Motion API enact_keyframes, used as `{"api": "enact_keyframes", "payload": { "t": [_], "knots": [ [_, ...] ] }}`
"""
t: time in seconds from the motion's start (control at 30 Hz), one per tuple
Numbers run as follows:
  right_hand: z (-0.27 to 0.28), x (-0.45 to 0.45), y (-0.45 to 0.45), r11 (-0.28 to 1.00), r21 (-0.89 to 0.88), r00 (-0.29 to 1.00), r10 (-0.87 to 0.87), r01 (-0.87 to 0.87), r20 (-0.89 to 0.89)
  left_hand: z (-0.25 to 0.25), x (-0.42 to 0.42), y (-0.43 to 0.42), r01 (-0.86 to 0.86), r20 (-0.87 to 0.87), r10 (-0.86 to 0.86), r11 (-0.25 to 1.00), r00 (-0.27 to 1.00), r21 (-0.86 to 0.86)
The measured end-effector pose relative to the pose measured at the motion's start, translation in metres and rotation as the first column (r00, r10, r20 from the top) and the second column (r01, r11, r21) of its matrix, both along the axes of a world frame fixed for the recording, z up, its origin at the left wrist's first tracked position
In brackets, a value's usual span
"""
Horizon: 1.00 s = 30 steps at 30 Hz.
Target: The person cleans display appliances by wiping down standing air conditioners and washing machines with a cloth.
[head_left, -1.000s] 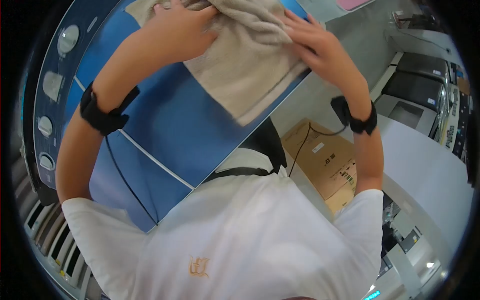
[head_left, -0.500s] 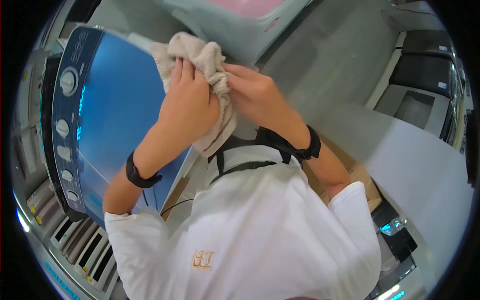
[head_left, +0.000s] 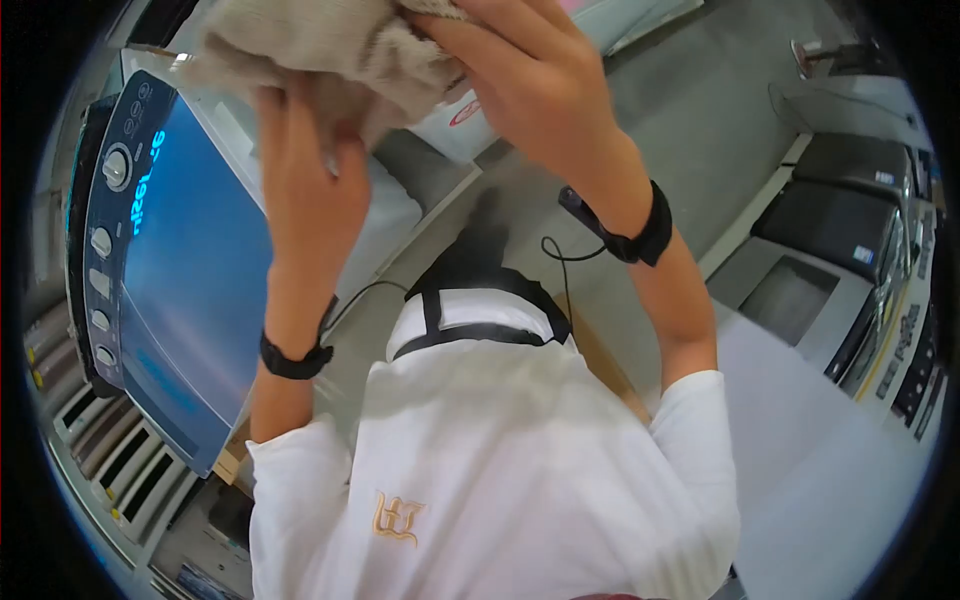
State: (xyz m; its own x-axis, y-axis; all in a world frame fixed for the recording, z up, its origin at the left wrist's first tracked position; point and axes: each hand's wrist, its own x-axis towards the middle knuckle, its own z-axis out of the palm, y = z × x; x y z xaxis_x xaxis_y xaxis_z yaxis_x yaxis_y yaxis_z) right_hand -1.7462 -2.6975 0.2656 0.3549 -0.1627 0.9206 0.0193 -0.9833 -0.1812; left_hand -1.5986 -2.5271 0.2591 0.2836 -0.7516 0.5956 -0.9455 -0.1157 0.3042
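A bunched beige cloth point(head_left: 310, 45) is held up at the top of the view, partly cut off by the frame edge. My left hand point(head_left: 315, 190) grips it from below, its fingertips hidden behind the folds. At the cloth's right end, my right hand point(head_left: 545, 95) pinches the edge between thumb and fingers. Left of my left hand stands a washing machine with a glossy blue top point(head_left: 200, 270) and a dark control panel point(head_left: 105, 240) carrying several knobs. The cloth is apart from that blue top.
Behind the cloth is a pale machine body point(head_left: 445, 130) with a red oval logo. Grey floor point(head_left: 690, 120) stretches to the right. More appliances point(head_left: 820, 230) line the far right, beside a white surface point(head_left: 800, 450). A black cord point(head_left: 565, 260) hangs near my waist.
Both hands have lifted the cloth upward and forward, off the edge of the blue-topped washing machine. My hands are farther apart, and the view has shifted.
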Motion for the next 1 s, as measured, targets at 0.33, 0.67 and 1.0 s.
{"api": "enact_keyframes", "payload": {
  "t": [0.33,0.67,1.0],
  "knots": [
    [-0.098,-0.056,-0.147,0.994,0.023,0.76,-0.065,0.105,-0.647,-0.091,-0.047,-0.064,-0.219,-0.089,0.281,0.878,0.956,0.426],
    [-0.085,-0.039,-0.315,0.972,-0.044,0.726,-0.203,0.232,-0.657,-0.087,-0.075,-0.254,-0.322,-0.049,0.382,0.835,0.923,0.446],
    [-0.084,-0.107,-0.379,0.948,0.31,0.648,0.191,0.073,-0.737,-0.075,-0.116,-0.307,-0.371,-0.028,0.454,0.76,0.891,0.533]
  ]
}}
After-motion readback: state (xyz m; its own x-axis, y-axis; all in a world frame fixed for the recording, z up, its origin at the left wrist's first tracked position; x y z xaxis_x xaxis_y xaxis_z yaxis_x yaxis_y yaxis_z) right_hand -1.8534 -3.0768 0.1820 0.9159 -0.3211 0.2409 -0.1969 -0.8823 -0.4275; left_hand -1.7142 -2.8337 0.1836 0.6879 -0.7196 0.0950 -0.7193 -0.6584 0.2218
